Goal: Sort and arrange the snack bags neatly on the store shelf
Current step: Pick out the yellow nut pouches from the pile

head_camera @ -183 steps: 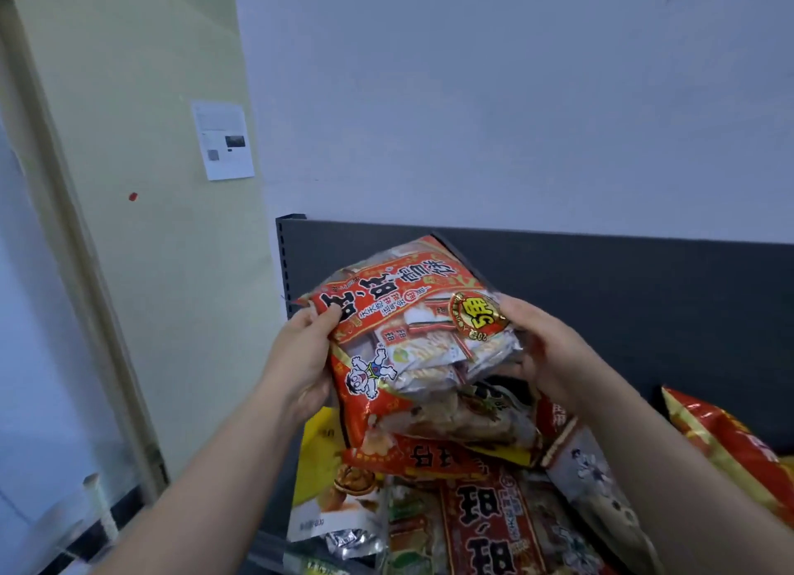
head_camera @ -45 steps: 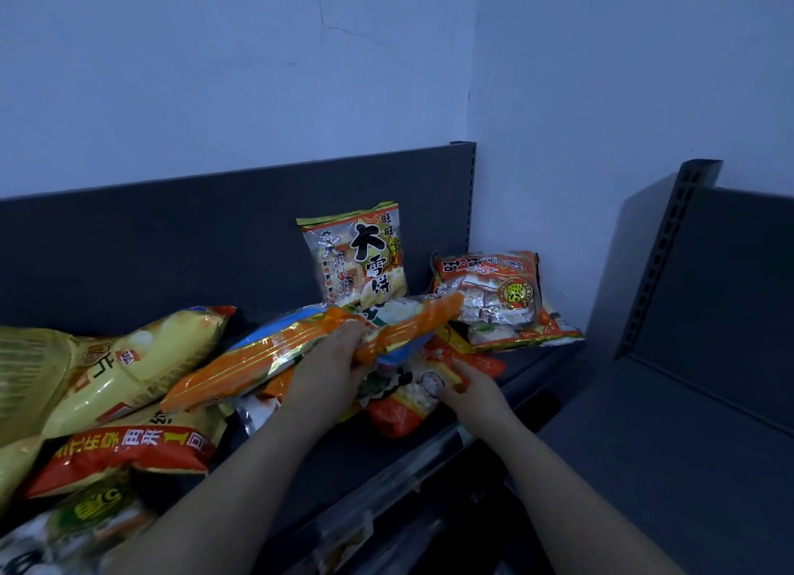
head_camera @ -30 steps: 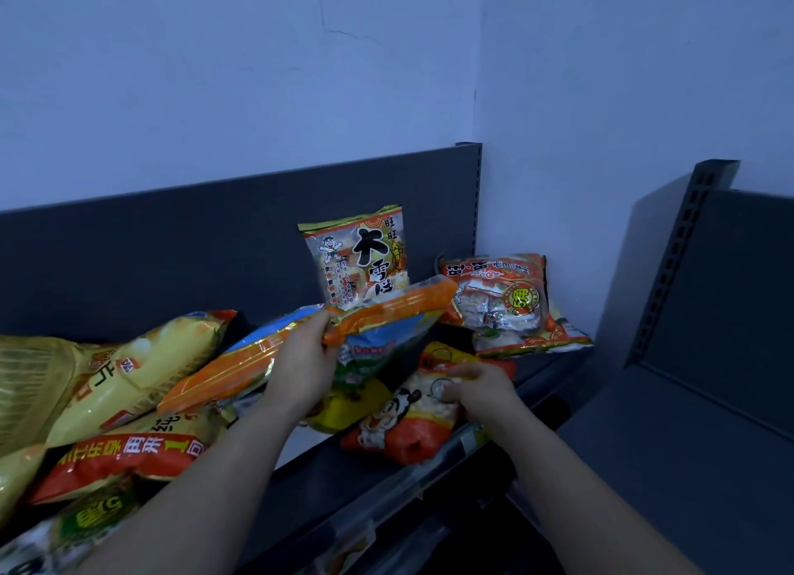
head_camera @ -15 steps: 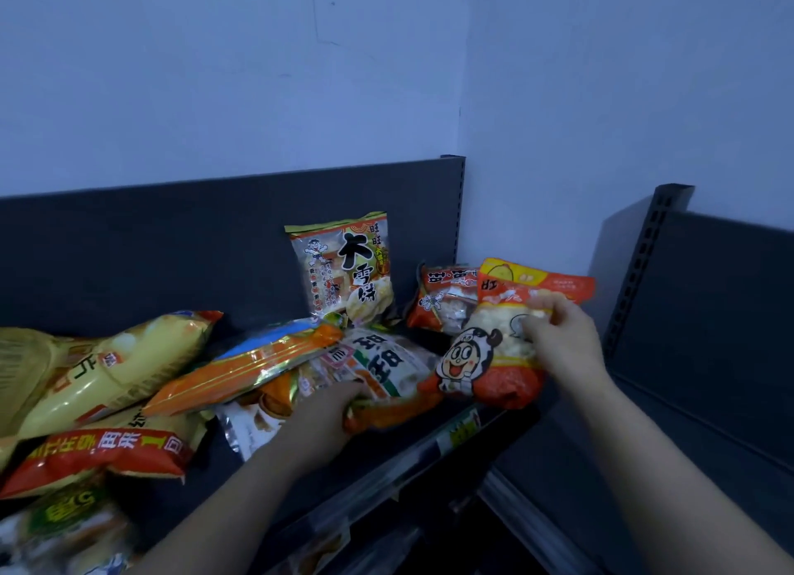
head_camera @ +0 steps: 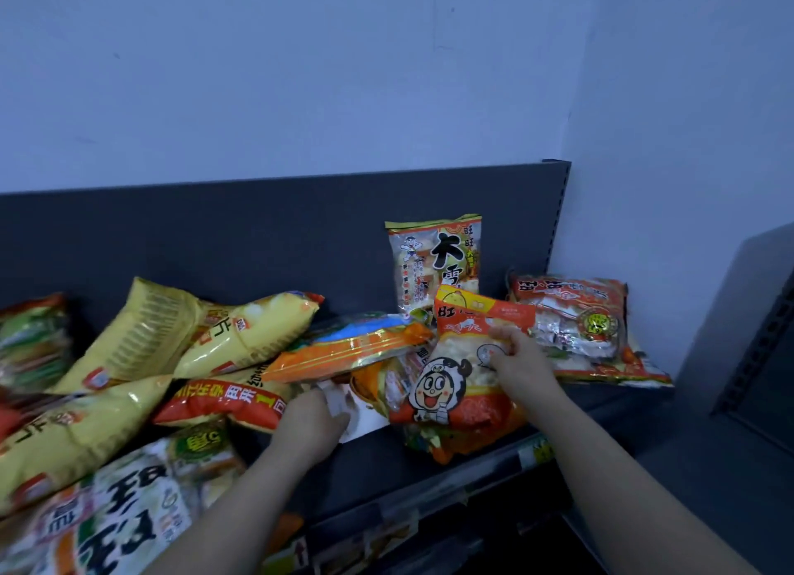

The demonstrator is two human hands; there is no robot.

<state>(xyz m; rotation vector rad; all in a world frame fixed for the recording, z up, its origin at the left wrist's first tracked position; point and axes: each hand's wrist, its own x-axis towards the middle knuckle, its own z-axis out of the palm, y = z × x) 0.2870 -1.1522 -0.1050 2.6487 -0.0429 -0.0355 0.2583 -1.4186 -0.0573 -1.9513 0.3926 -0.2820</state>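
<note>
The cartoon-face snack bag (head_camera: 447, 389) had been brought down from in front of the corner pile and was laid, tilted, over other packs at the front of the shelf (head_camera: 429, 473). The left hand (head_camera: 309, 422) had been shifted to a white pack (head_camera: 363, 411) beneath the orange-and-blue bag (head_camera: 348, 351). The cartoon-face bag was pinched at its upper edge by the right hand (head_camera: 522, 361), thumb in front, probably so that it could be steered toward the upright rice-cracker bag (head_camera: 434, 265) leaning on the back panel (head_camera: 215, 239). The left fingers (head_camera: 337, 411) were curled at the white pack's edge; a grip could not be confirmed. Every wrapper was glossy, crinkled film, pillow-shaped and slippery-looking; the yellow bags (head_camera: 240, 338) were heaped unsorted.
</note>
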